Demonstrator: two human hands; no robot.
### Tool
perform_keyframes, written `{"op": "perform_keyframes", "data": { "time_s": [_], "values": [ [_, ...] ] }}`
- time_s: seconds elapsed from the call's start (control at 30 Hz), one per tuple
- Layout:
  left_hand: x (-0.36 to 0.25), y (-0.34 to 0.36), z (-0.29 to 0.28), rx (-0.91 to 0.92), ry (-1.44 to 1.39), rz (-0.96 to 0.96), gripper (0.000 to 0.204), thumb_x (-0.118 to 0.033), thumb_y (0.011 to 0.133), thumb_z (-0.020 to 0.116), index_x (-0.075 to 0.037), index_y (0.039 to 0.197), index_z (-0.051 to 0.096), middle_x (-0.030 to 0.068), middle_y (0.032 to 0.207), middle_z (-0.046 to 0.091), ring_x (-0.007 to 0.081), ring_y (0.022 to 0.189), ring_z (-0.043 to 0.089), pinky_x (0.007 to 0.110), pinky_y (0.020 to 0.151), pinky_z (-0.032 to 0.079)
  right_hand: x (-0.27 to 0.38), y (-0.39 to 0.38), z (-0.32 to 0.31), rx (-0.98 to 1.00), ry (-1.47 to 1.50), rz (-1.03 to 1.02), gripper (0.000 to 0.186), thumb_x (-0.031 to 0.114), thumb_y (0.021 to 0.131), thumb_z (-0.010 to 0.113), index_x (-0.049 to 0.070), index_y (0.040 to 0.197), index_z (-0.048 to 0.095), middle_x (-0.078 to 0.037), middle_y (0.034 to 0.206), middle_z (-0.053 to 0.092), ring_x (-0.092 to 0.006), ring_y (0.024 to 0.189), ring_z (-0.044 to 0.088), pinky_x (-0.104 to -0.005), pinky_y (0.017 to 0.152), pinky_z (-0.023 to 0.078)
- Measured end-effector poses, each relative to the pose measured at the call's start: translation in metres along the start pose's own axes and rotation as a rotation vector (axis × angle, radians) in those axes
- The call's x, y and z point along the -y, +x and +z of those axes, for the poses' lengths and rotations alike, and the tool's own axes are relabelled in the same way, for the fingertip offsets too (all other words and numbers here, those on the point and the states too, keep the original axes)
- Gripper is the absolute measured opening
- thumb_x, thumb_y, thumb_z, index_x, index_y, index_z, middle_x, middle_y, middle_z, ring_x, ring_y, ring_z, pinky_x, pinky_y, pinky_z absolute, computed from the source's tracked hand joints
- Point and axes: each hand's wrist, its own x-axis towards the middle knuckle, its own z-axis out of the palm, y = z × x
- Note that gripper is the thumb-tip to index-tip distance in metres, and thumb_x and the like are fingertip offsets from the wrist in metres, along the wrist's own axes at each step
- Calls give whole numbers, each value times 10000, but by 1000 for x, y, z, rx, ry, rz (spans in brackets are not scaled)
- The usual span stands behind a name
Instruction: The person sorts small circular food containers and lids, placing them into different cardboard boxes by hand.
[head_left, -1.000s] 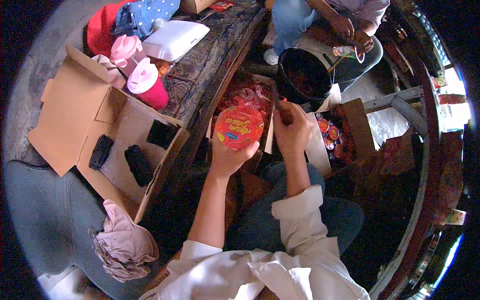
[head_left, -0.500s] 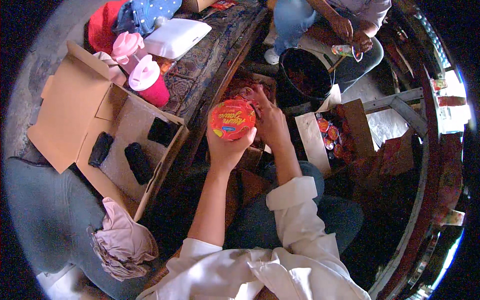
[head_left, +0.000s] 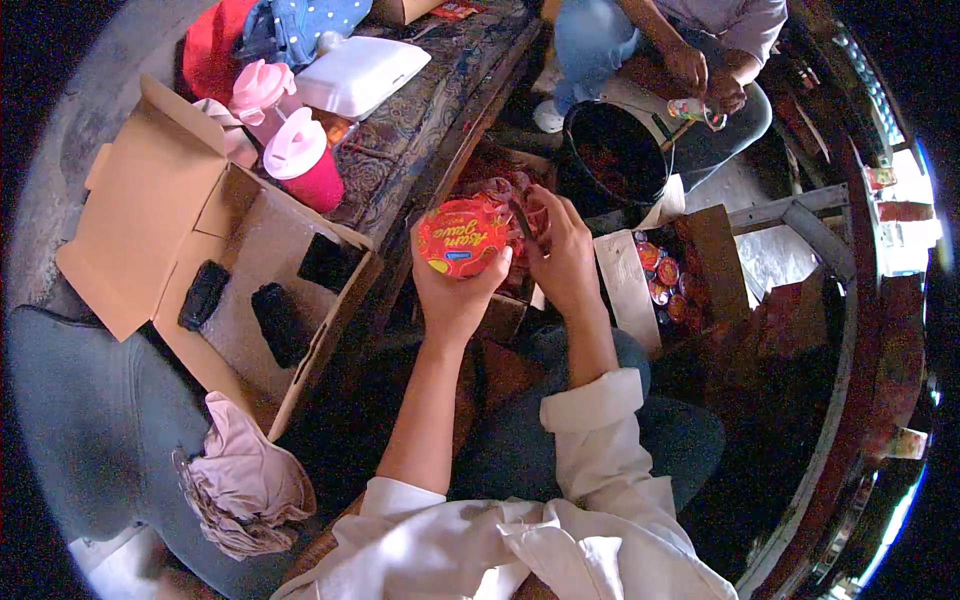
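My left hand (head_left: 456, 305) is closed around a red cup with a round printed top (head_left: 462, 238), its top facing up toward me. Just to the right, my right hand (head_left: 570, 255) has its fingers curled around a thin, dark, blade-like tool (head_left: 523, 222), held against crumpled red and clear plastic (head_left: 505, 190) beside the cup. What kind of tool it is does not show clearly. Beneath both hands lies an open carton (head_left: 500, 325), mostly hidden by them.
To my right an open carton (head_left: 728, 255) holds several red round-topped cups (head_left: 665, 270). Ahead stands a black bucket (head_left: 615, 195), near another person's hands (head_left: 725, 92). On the left are a flat carton (head_left: 140, 230) with dark bundles, a pink-lidded tumbler (head_left: 310, 175) and crumpled cloth (head_left: 250, 480).
My right hand has drawn back toward me and a little right, its raised finger now curled. The dark tool now shows. The red cup has shifted slightly left.
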Motion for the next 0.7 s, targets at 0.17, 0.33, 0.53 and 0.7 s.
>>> {"op": "perform_keyframes", "data": {
  "time_s": [0.17, 0.33, 0.53, 0.7],
  "values": [
    [3, 2, -1, 1, -62, -7, 540, -34, 622, 719, -19, 1050, 389, 87, 982, 524, 149, 892, 542, 284, 791, 456, -4, 2, 1, -111, -84, -223, 458, -109, 589, 557, 16, 1029, 525, -154, 1059, 500, -281, 851, 551, -316, 679, 479],
    [2, 1, 0, -20, 17, -5, 545, -43, 616, 726, -16, 1048, 394, 89, 980, 526, 148, 888, 539, 284, 790, 454, -5, -1, 1, -61, -99, -166, 481, -110, 570, 568, 21, 1031, 523, -139, 1001, 499, -270, 841, 538, -304, 689, 476],
    [3, 2, 0, -22, 18, 0, 558, -57, 614, 737, -14, 1053, 395, 93, 986, 527, 154, 894, 540, 287, 790, 454, 4, 1, -2, -130, 60, -121, 583, -122, 577, 594, 36, 1130, 495, -110, 952, 529, -193, 705, 570, -253, 605, 485],
    [2, 0, -1, -54, 30, 8, 612, -76, 607, 753, -13, 1088, 379, 96, 1002, 527, 161, 908, 542, 284, 797, 452, 14, -13, 3, -338, 283, -46, 474, -45, 625, 637, 55, 1080, 544, -110, 824, 603, -226, 707, 601, -300, 635, 488]
  ]
}}
